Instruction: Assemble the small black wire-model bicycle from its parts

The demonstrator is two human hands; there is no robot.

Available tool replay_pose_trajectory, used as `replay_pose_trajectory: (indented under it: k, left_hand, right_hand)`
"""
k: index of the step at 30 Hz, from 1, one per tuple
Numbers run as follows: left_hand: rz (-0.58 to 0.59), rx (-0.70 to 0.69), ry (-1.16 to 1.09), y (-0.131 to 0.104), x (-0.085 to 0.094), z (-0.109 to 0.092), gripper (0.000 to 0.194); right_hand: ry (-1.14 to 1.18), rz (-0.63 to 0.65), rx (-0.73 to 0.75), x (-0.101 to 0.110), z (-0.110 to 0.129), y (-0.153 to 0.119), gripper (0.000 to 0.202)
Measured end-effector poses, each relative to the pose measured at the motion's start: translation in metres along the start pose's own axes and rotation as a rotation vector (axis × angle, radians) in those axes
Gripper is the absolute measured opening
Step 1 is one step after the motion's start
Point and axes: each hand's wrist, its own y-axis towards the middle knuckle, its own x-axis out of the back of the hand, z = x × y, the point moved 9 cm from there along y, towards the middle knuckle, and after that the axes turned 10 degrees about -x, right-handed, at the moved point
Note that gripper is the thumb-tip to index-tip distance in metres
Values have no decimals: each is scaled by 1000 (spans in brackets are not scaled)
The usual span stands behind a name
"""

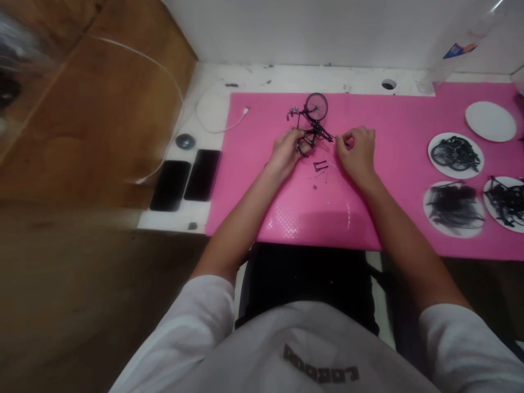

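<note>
A small black model bicycle (pixel 316 126) with one spoked wheel (pixel 316 107) is held above the pink mat. My left hand (pixel 287 150) is closed around its lower left part, fingers partly behind the frame. My right hand (pixel 357 151) is pinched just right of the frame's end, close to it. A small dark piece shows at its fingertips, too small to name. Below the model, between my hands, lie a black U-shaped part (pixel 320 166), a few thin pale pins and a tiny dark bit (pixel 315 187).
White plates with black bicycle parts (pixel 456 154) stand on the pink mat (pixel 401 123) at right, near a bare white plate (pixel 490 121). Two dark phones (pixel 202 174), a round dark object (pixel 185 141) and a white cable (pixel 221 131) lie at left. A clear bottle (pixel 454 54) stands behind.
</note>
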Motion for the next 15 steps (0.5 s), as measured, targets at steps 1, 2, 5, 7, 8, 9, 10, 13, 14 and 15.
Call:
replay_pose_trajectory:
  k: [1, 2, 5, 7, 8, 9, 10, 13, 14, 15]
  left_hand:
    - [0, 11, -13, -1, 0, 1, 30]
    - [4, 22, -25, -2, 0, 1, 29]
    - [43, 34, -48, -4, -5, -3, 26]
    - [72, 28, -62, -5, -8, -7, 25]
    - [82, 29, -76, -6, -9, -9, 26]
    - [88, 39, -99, -7, -11, -10, 26]
    - [88, 58, -131, -8, -12, -10, 26]
    - [39, 162, -269, -14, -13, -7, 27]
    - [13, 200, -320, -16, -13, -5, 28]
    - [-12, 232, -368, -19, -13, -4, 28]
  right_hand:
    - [-8, 17, -17, -4, -5, 0, 56]
    - [-13, 38, -36, -7, -9, 1, 57]
    - [-19, 90, -79, -14, -18, 1, 58]
    - [-15, 97, -91, -13, -18, 2, 56]
    - [-6, 99, -90, -12, -16, 2, 57]
    - [10, 103, -84, -10, -13, 2, 58]
    - [31, 110, -75, -8, -9, 2, 61]
    - [110, 111, -40, -3, 2, 1, 69]
    - [131, 99, -27, -1, 5, 0, 70]
    - [145, 85, -13, 1, 8, 0, 70]
